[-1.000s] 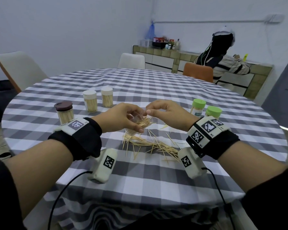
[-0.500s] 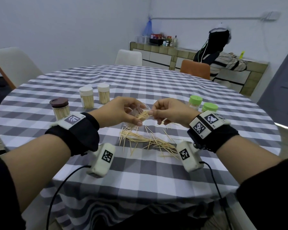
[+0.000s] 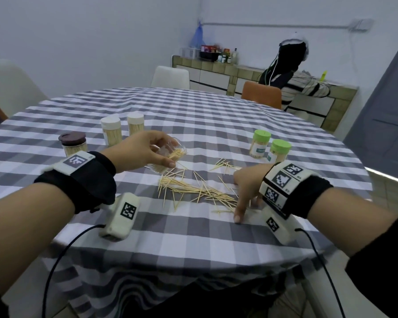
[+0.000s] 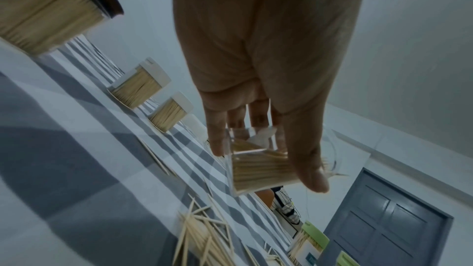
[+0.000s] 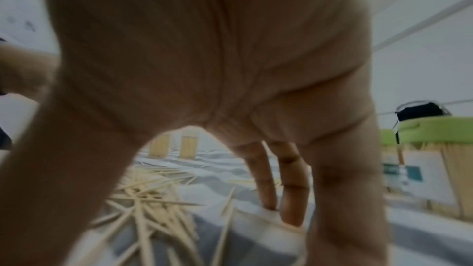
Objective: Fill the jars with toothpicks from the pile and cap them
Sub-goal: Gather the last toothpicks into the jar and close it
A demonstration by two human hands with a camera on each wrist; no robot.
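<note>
Toothpicks, thin pale wooden sticks, loose pile on grey-white checked desk. Head view: left hand grips a clear plastic jar, tilted, part-filled, mouth toward the pile. Right hand at the pile's right edge, fingers spread down on the cloth, holding nothing. Left wrist view: jar square-sided, sticks packed inside, thumb and fingers round it. Right wrist view: blurred; right hand fingers straight, tips on cloth beside pile.
</note>
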